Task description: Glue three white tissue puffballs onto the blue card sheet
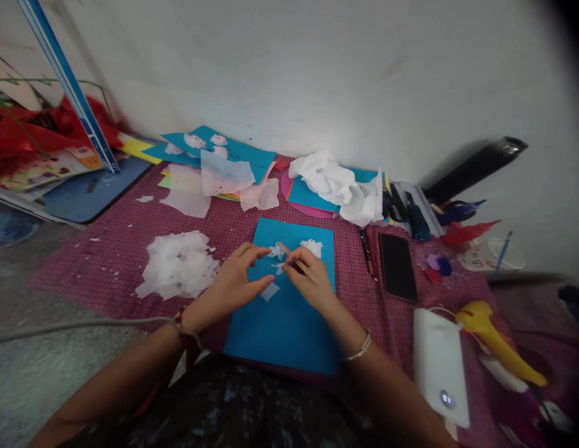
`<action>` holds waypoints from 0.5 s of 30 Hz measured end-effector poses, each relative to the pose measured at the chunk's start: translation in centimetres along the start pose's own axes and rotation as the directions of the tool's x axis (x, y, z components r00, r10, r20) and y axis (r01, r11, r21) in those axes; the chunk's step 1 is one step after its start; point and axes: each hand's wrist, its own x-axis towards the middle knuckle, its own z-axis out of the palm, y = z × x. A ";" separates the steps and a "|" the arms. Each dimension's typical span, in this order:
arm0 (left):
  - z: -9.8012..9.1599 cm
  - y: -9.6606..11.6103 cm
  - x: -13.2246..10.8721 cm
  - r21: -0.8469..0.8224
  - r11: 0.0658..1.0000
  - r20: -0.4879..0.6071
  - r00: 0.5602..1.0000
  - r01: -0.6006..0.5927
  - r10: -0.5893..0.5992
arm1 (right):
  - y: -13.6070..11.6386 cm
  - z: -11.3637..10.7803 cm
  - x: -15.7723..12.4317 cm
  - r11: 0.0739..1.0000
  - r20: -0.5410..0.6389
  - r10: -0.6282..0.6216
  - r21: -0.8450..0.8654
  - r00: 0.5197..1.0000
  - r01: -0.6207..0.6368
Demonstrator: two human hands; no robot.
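The fingers (257,254) of the left hand (233,277) spread wide beside small white paper scraps (277,251) on the blue sheet (282,330); those of the right hand (312,280) bend together, their hold unclear. 1 white tuft (313,247) lies just beyond; 1 white pile (177,264) sits left on the checked surface (102,267).

Dark phone (398,267) on red checked cloth (114,258), yellow tool (497,341) beside white box (441,367), paper cup (478,255) at right
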 end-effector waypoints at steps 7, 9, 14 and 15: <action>-1.3 0.3 4.4 -0.073 0.996 0.102 0.993 -0.048 0.055 | -0.3 -0.8 -0.1 0.995 -0.001 -0.089 0.034 0.996 0.089; -2.5 -0.1 5.6 -0.217 0.970 0.094 0.992 0.105 -0.086 | -0.4 -1.7 0.1 0.990 -0.052 -0.082 0.113 0.995 0.087; -3.2 -1.7 7.4 -0.495 0.825 0.217 0.958 0.271 -0.185 | -0.2 -2.5 0.6 0.994 -0.044 -0.105 -0.006 0.993 0.105; -2.8 -2.1 7.5 -0.509 0.803 0.267 0.944 0.311 -0.196 | -0.1 -2.4 0.6 0.991 -0.031 -0.124 -0.053 0.992 0.122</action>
